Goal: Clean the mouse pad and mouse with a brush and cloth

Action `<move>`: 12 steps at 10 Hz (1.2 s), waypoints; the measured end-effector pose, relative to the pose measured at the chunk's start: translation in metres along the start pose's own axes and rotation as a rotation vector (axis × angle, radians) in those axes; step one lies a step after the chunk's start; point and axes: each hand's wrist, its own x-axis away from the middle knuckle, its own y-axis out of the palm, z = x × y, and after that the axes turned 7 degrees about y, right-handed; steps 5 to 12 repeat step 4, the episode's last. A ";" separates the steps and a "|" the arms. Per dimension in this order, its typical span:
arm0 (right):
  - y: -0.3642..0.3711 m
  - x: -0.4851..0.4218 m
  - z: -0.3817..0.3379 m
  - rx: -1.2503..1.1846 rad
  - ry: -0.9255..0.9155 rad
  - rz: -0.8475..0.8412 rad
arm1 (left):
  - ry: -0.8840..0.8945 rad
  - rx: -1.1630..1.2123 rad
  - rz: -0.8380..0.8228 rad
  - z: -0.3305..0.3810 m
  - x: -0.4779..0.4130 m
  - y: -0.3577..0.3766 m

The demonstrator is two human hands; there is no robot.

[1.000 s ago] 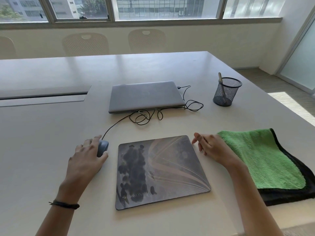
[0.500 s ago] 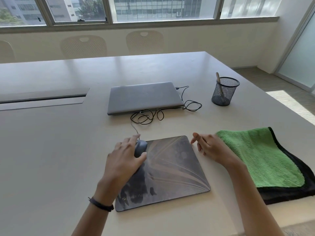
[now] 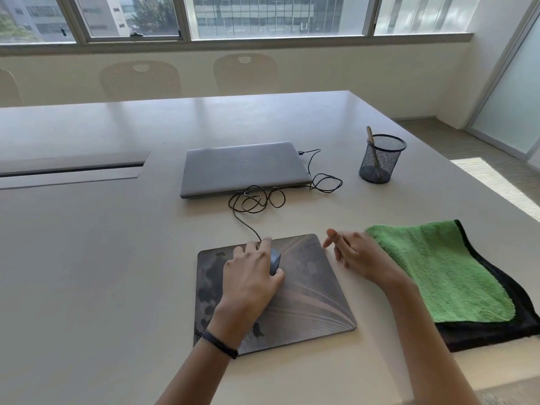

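Mouse (image 3: 274,260) lies under the left hand (image 3: 251,276), whose fingers and thumb are curled round it. Only a strip of its grey shell shows, between the forefinger and the thumb. Hand and mouse are on the far half of the mouse pad (image 3: 309,293), a dark mat with pale curved streaks that lies flat on the table (image 3: 87,258). The pad's near edge runs under the left wrist, which wears a thin black wristband (image 3: 217,343).

The right hand (image 3: 355,257) holds nothing. It hovers or rests at the pad's far right corner with fingers loosely bent and the forefinger pointing out over the pad's edge; whether it touches the table cannot be told. Just to the outer side of this hand lies the cloth (image 3: 438,270) — green pile on top, black beneath — spread flat and close against the wrist.

From the mouse a black cable (image 3: 257,200) runs away from the left hand's fingertips, loops in a loose tangle and reaches a closed grey laptop (image 3: 242,168). Beyond the right hand, well apart from it, stands a black mesh pen cup (image 3: 381,159) with a wooden handle (image 3: 370,138) leaning out of it — its working end is hidden inside the mesh.
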 end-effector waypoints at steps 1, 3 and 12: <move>0.000 0.000 0.000 0.012 0.000 -0.004 | -0.006 -0.038 -0.012 0.006 -0.001 0.000; 0.000 -0.001 0.000 0.021 0.002 -0.006 | -0.031 -0.118 -0.066 0.013 -0.005 0.002; 0.000 0.000 -0.002 0.004 0.016 -0.014 | -0.033 -0.129 -0.049 0.015 -0.006 0.002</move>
